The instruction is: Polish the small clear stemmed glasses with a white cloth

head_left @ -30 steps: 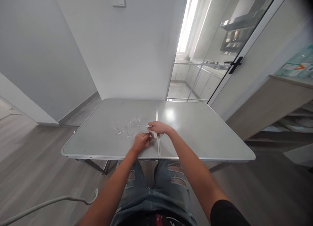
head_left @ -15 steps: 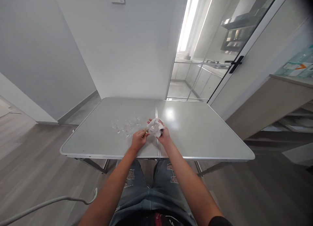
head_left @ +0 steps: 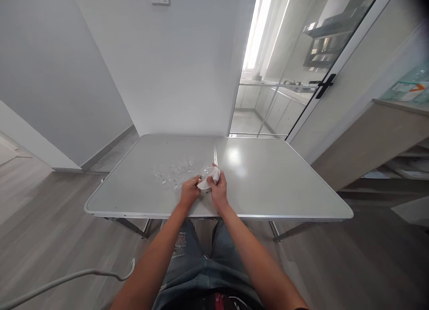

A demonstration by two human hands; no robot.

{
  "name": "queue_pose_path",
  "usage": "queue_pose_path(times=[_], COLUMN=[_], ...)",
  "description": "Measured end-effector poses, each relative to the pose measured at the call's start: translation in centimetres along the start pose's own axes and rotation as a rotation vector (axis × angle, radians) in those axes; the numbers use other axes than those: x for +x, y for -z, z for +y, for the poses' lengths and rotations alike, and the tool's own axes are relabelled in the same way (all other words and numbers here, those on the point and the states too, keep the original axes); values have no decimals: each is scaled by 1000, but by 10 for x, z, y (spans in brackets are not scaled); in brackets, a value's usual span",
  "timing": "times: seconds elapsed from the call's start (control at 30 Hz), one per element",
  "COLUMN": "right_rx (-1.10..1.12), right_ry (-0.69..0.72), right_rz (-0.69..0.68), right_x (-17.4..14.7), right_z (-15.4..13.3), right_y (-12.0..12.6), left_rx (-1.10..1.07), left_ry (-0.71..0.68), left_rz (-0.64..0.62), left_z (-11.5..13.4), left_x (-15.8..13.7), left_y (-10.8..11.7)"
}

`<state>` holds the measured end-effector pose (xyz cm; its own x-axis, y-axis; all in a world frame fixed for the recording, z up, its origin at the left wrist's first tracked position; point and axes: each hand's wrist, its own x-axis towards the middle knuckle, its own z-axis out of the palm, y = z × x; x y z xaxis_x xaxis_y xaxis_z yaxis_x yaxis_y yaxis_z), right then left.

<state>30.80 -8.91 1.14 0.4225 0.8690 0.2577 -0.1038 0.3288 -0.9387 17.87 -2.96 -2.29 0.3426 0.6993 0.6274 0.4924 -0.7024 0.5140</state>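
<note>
Over the table [head_left: 275,180], close to its middle seam, my left hand [head_left: 190,190] is closed on the narrow end of a clear drinking glass [head_left: 205,172]. A white cloth [head_left: 214,173] lies against the bowl of this glass. My right hand [head_left: 219,188] is wrapped round the cloth, thumb pressing on it, with the glass inside. The hands and cloth cover much of the glass. To the left of my left hand stand several clear glasses [head_left: 174,175] in a close group, their outlines faint against the pale tabletop.
Behind the table rises a white wall [head_left: 181,77], with a glazed door [head_left: 268,99] to its right. A wooden shelf unit [head_left: 389,135] stands at the far right, with plastic bottles [head_left: 410,88] on top. A pale hose or cable [head_left: 77,274] crosses at lower left.
My right hand has turned over the cloth, its thumb now showing on the near side. The cloth has folded differently around the bowl. My left hand keeps its grip on the glass.
</note>
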Motion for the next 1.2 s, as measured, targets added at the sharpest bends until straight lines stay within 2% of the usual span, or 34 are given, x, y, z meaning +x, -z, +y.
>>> queue_pose_path(times=[0.1,0.2,0.3,0.43,0.57,0.63,0.73,0.8,0.87,1.03,1.13,1.2], right_rx=[-204,-423,-588,-563,-436,-331,35,302,452,545,577,478], right_ry=[196,365,446,438,291,153,-39,-103,-141,-209,-175,-119], right_rz=[-44,-211,-365,-445,-545,-505,-268,-82,6,-40,-56,-119], right_x=[9,16,19,29,49,58,63,60,52,31,26,25], right_z=[-9,-15,-20,-33,-41,-39,-27,-16,-4,17,24,27], right_y=[12,20,24,29,33,32,27,25,24,21,19,17], left_rx=[11,29,51,59,52,39,9,-11,-21,-11,-20,-50], left_ry=[-1,-18,-22,-42,-81,-83,-50,-8,26,48,77,115], left_rz=[-27,-9,23,-28,-71,-86,-103,-88,-73,-97,-97,-93], left_z=[2,1,-3,-5,-2,0,3,5,6,7,8,8], left_x=[1,1,-1,-2,-2,-1,0,1,2,3,4,5], left_y=[1,-1,-3,-3,-3,-2,1,2,3,4,4,4])
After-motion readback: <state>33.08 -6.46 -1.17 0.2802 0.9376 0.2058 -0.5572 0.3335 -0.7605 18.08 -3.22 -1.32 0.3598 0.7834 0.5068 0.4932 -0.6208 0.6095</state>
